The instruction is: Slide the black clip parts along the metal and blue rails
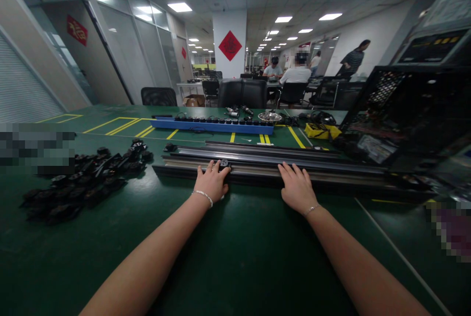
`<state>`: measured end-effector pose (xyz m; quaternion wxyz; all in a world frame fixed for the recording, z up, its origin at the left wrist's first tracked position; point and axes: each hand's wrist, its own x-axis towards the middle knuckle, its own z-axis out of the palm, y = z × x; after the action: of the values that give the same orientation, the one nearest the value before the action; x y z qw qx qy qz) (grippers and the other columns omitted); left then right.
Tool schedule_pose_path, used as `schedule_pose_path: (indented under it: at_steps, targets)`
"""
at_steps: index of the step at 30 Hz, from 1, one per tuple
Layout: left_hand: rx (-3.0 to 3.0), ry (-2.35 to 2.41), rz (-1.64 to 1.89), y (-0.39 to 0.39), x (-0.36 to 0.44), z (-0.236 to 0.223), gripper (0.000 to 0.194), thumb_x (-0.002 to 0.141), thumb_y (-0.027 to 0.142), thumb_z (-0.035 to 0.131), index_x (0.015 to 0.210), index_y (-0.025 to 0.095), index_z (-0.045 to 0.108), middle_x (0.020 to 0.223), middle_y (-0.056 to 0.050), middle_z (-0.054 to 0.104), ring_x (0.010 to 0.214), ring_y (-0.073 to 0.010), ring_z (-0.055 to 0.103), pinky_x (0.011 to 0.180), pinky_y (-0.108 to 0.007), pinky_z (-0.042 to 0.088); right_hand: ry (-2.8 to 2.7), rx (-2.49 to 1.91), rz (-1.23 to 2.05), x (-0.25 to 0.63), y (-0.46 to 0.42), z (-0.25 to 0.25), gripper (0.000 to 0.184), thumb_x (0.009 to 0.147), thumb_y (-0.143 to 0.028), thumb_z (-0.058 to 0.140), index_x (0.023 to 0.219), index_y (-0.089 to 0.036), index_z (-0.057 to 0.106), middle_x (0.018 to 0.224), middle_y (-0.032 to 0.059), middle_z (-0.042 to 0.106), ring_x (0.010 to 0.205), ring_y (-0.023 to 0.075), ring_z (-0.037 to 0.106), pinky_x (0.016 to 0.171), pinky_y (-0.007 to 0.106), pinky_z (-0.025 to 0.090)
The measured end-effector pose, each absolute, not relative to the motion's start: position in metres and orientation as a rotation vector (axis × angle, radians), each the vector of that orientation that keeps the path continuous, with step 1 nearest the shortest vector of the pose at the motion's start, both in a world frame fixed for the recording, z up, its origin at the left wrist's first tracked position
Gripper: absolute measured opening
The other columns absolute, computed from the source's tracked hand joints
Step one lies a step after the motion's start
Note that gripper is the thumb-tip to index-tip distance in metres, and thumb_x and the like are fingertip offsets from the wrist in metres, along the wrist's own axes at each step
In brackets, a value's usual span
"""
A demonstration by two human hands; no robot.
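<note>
A long black channel rail lies across the table before me. At its left part, my left hand reaches over the near edge, with index finger and thumb on either side of a small black socket module that sits in the rail. My right hand rests farther right on the same rail, fingers stretched over its near wall and the palm toward the table. Close behind runs a second dark rail. To the left lies a loose heap of black socket modules.
Farther back stands a blue tray holding a row of black parts, beside a metal bowl. A yellow item and an open black computer case occupy the right side. People sit and stand in the background.
</note>
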<state>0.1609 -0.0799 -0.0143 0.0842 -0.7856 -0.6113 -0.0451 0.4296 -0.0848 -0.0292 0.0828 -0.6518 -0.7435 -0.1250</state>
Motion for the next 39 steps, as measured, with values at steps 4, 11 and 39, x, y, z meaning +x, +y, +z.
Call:
schedule_pose_path:
  at_steps: [4, 11, 39]
  targets:
    - [-2.345, -1.831, -0.141, -0.080, 0.159, -0.013, 0.055, 0.077, 0.039, 0.052, 0.131, 0.034, 0.041, 0.146, -0.010, 0.035, 0.135, -0.0339, 0.026, 0.099, -0.065, 0.026, -2.224, -1.948, -0.369, 0.430, -0.085, -0.029, 0.066, 0.073, -0.013, 0.041, 0.139, -0.015, 0.037, 0.147, 0.0053, 0.034, 0.133, 0.0270, 0.028, 0.109, 0.048, 0.022]
    - [-2.331, -1.874, -0.107, -0.081, 0.150, -0.011, 0.055, 0.078, 0.038, 0.050, 0.132, 0.034, 0.040, 0.147, -0.008, 0.033, 0.136, -0.0327, 0.024, 0.102, -0.061, 0.025, -2.222, -1.935, -0.375, 0.431, -0.084, -0.030, 0.066, 0.073, -0.013, 0.040, 0.139, -0.016, 0.037, 0.146, 0.0056, 0.034, 0.132, 0.0271, 0.029, 0.108, 0.048, 0.023]
    - [-2.276, -1.872, -0.032, -0.078, 0.105, -0.008, 0.056, 0.078, 0.042, 0.049, 0.132, 0.031, 0.041, 0.146, -0.007, 0.035, 0.136, -0.0300, 0.026, 0.103, -0.051, 0.029, -2.229, -1.928, -0.347, 0.431, -0.083, -0.030, 0.065, 0.075, -0.012, 0.038, 0.140, -0.015, 0.036, 0.147, 0.0050, 0.034, 0.133, 0.0271, 0.028, 0.109, 0.047, 0.021]
